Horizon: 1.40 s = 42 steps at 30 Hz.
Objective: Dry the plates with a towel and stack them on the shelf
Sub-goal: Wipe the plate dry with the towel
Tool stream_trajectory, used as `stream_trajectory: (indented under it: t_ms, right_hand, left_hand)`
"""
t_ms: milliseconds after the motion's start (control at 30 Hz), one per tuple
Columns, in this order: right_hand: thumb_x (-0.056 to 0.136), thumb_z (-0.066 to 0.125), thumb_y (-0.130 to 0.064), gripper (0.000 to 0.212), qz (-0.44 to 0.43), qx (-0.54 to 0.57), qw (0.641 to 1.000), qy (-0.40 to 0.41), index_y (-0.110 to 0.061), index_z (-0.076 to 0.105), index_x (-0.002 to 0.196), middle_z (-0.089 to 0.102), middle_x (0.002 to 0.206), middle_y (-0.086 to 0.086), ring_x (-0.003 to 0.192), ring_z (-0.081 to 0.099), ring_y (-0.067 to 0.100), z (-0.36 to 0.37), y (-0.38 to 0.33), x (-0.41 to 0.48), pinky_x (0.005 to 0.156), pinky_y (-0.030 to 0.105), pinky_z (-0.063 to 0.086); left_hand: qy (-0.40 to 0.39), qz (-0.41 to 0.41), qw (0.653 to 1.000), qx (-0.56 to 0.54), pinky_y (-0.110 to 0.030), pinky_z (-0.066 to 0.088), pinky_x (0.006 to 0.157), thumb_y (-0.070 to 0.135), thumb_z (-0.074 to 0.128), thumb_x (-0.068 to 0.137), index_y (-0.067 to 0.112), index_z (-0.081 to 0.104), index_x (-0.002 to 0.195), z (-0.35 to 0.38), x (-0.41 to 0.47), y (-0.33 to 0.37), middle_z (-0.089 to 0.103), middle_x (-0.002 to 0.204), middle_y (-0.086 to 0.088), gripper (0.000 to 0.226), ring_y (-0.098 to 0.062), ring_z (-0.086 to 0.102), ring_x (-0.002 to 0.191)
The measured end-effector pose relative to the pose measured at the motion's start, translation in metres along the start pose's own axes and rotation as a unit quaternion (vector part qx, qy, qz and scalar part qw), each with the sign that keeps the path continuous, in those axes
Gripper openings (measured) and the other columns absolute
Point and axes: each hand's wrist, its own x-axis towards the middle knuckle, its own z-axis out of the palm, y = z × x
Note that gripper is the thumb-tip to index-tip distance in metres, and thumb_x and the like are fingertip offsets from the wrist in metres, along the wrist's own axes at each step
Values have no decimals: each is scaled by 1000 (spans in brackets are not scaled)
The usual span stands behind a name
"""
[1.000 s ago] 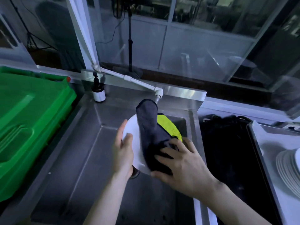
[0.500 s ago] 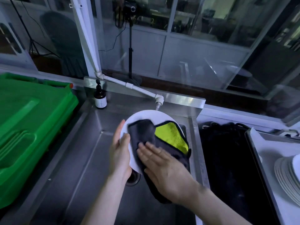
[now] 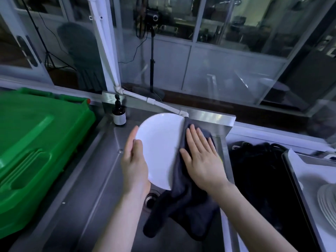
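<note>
A white plate point(image 3: 159, 146) is held tilted over the steel sink point(image 3: 87, 188). My left hand point(image 3: 135, 160) grips its left rim, thumb on the face and fingers behind. A dark grey towel point(image 3: 183, 206) covers the plate's right side and hangs down below it. My right hand point(image 3: 201, 157) presses flat on the towel with straight, spread fingers. A stack of white plates point(image 3: 327, 202) sits at the right edge of the view on a steel tray point(image 3: 298, 180).
A green plastic bin point(image 3: 36, 142) fills the left side. A brown pump bottle point(image 3: 119, 115) stands at the sink's back corner beside a white pipe tap point(image 3: 154, 103). A black bag point(image 3: 258, 171) lies right of the sink. Glass partitions stand behind.
My right hand slid the towel from the plate's middle to its right side, baring most of the white face. The towel's yellow side is now almost entirely hidden. The plate rose slightly.
</note>
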Motion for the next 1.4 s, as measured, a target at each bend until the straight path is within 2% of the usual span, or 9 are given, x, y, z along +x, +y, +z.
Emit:
stream_trajectory:
  t_ms: [67,267,400,500,600,767,900,1167,1400]
  right_hand:
    - [102,25,-48,63,-57,3,998,-12,-15,17,155,8,162,-3,151,6,17,-1,-5,-25,122,42,13]
    - [102,17,-46,59,-203,59,976,-50,-23,12,156,3,163,-9,151,0,9,5,-41,-17,123,38,9]
    - [102,30,-50,63,-105,35,993,-27,-25,9,156,-1,163,-10,150,-1,9,-1,-25,28,123,37,3]
    - [102,29,-51,66,-17,2,1000,-5,-21,7,157,-3,163,-8,151,-4,11,-2,3,33,123,36,-2]
    - [101,22,-54,68,-19,7,1000,-19,-19,7,156,-6,162,-8,150,-9,13,1,14,-1,123,41,2]
    - [102,17,-47,61,-142,66,986,-58,-19,10,156,3,163,-7,151,0,16,14,-24,-46,123,41,5]
    - [102,23,-48,58,-196,51,979,-33,-25,20,155,22,161,-9,148,22,18,10,-38,-25,122,36,1]
    - [100,25,-54,66,-30,9,999,33,-24,8,157,-1,164,-9,151,-5,11,-1,2,26,122,38,-3]
    - [102,33,-42,67,7,175,984,23,-24,-3,156,-20,161,-13,150,-11,10,11,6,-31,121,28,-4]
  left_hand:
    - [-2,1,1000,-9,-29,47,94,32,44,105,54,63,123,-1,2,2,65,114,38,34,9,61,102]
    - [-62,-15,998,-23,-13,48,97,22,40,109,34,59,133,16,-8,-13,62,132,21,33,9,57,121]
    - [-66,-15,998,-6,-12,49,93,21,41,108,39,61,124,13,-19,-17,67,118,32,31,14,59,112]
    - [-22,-23,999,12,-39,40,114,28,43,105,50,62,123,5,-18,-11,61,135,23,34,-1,53,130]
    - [-3,-27,1000,-6,-50,44,110,34,45,101,58,64,117,-2,-11,-1,61,137,17,35,-13,56,129]
    - [-33,-21,999,10,-30,43,109,24,43,107,42,62,127,10,-13,-5,61,138,17,33,4,56,124]
    - [-76,-46,996,-6,-33,51,105,24,39,108,19,63,132,15,-16,-11,71,127,-3,34,-13,65,119]
    - [-44,-45,998,19,-41,39,115,34,41,106,52,63,120,5,-21,-8,60,136,23,32,-3,52,131]
    - [-3,-12,999,-38,-26,60,75,31,43,105,50,65,121,-3,-10,10,73,114,21,32,-3,71,102]
